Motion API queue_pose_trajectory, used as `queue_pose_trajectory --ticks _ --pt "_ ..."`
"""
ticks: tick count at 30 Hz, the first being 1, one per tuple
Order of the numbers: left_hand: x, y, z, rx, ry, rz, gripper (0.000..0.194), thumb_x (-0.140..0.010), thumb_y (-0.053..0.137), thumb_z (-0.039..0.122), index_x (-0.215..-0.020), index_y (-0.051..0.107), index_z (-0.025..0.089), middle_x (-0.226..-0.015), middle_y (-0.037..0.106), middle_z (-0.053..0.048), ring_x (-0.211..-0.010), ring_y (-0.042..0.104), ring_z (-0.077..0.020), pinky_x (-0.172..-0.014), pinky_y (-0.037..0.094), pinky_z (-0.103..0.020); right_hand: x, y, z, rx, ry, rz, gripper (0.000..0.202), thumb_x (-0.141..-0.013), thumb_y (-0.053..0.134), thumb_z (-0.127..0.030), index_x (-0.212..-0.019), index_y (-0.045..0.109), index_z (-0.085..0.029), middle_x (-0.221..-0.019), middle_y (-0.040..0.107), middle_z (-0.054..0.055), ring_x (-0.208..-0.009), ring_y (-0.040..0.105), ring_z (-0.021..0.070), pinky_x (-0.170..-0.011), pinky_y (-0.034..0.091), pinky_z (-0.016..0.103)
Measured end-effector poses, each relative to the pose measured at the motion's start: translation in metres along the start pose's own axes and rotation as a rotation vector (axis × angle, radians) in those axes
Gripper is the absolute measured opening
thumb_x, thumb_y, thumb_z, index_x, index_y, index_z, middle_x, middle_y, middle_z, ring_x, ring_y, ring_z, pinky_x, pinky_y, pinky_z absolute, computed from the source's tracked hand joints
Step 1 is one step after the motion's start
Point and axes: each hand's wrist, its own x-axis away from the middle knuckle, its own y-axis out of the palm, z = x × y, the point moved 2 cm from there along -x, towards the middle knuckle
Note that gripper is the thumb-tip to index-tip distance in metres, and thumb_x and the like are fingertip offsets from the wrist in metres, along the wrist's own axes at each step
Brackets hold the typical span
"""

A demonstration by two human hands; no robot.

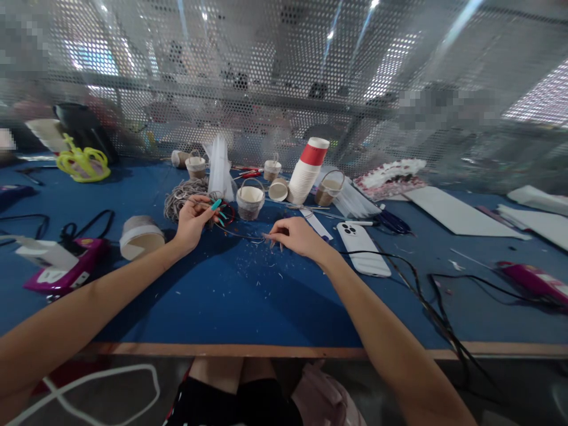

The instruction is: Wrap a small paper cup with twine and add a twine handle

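A thin strand stretches between my hands above the blue table. My left hand is closed on its left end, beside a tangled bundle of grey-brown twine. A teal-coloured piece shows at the fingers of my left hand; whether it is a nail or a tool is unclear. My right hand pinches the strand's other end. Just beyond the strand stands a small twine-wrapped cup with a handle. A red-handled item lies by my left fingers.
Stacked paper cups lean behind my right hand. A white phone and black cables lie to the right. At left are a wrapped cup, a magenta device and a yellow crown. White scraps dot the blue table.
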Motion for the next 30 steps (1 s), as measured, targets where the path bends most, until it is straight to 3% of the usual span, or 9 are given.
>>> queue_pose_trajectory --ticks 14,24,27,30 --pt "0.0014 0.0009 0.0025 -0.026 0.003 -0.026 0.034 -0.062 0.078 0.025 -0.081 0.05 0.018 -0.056 0.064 0.005 -0.043 0.06 -0.008 -0.043 0.048 -0.016 -0.0005 0.0053 -0.0027 0.212 -0.046 0.097 0.018 -0.077 0.064 -0.019 -0.059 0.061 -0.017 -0.058 0.064 0.001 -0.054 0.056 0.0115 -0.057 0.039 0.025" --pt "-0.0001 -0.0012 -0.0011 0.017 0.003 0.005 0.028 -0.063 0.077 0.02 -0.076 0.052 0.017 -0.058 0.066 0.003 -0.045 0.06 -0.0082 -0.045 0.048 -0.017 0.0009 0.0018 -0.0044 0.081 -0.05 0.099 0.022 -0.077 0.065 -0.027 -0.059 0.057 -0.017 -0.058 0.062 0.002 -0.055 0.056 0.011 -0.056 0.041 0.025" --pt "-0.001 -0.0022 -0.0019 0.025 0.004 0.034 0.028 -0.062 0.076 0.018 -0.076 0.052 0.017 -0.06 0.067 0.002 -0.045 0.06 -0.0079 -0.042 0.044 -0.015 -0.0012 0.002 -0.0024 -0.091 -0.021 0.025 0.021 -0.082 0.058 -0.03 -0.066 0.059 -0.016 -0.065 0.067 0.004 -0.054 0.057 0.0103 -0.055 0.044 0.024" --pt "-0.0013 -0.0023 -0.0018 0.019 0.013 0.048 0.029 -0.061 0.077 0.019 -0.076 0.053 0.017 -0.06 0.066 0.002 -0.045 0.06 -0.0079 -0.038 0.039 -0.014 -0.0038 0.0033 0.0045 -0.321 0.074 -0.167 0.024 -0.083 0.057 -0.034 -0.072 0.062 -0.013 -0.075 0.071 0.008 -0.053 0.059 0.0096 -0.051 0.046 0.023"
